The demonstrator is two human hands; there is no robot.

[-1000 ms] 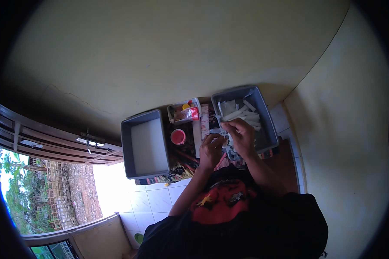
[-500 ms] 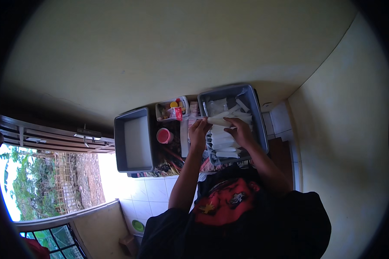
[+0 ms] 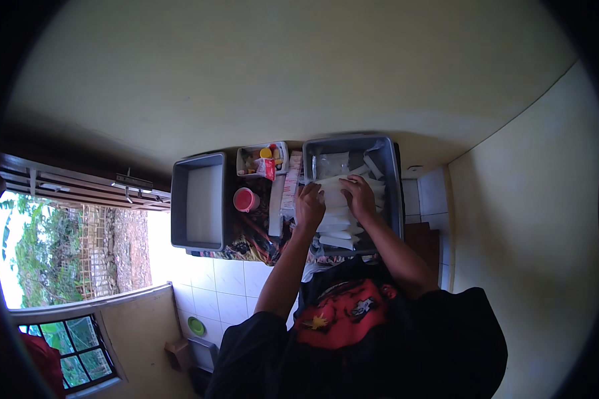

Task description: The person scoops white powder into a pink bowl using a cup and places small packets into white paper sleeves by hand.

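Observation:
Between my two hands a long white pouch point(image 3: 333, 190), seemingly of thin plastic, stretches over the right-hand grey tub. My left hand point(image 3: 310, 208) is closed on its left end, the fingertips curled and partly hiding it. On the other end, my right hand point(image 3: 359, 198) pinches the pouch with thumb and fingers. Below them, several similar white pouches point(image 3: 337, 238) lie side by side in the grey tub point(image 3: 394, 199). More white pieces and a clear plastic bag rest at the tub's far end.
To the left stands another grey tub point(image 3: 178, 219) with a white bottom. Between the tubs are a pink cup point(image 3: 246, 199), a small white basket point(image 3: 241, 159) of mixed packets, a strip of pink-and-white packets point(image 3: 291, 186) and a patterned cloth point(image 3: 246, 247). A wall rises behind.
Both hands have lowered the pouch slightly, and it lies flatter between them. My left hand's fingers have curled further round its end. The whole view has shifted a little.

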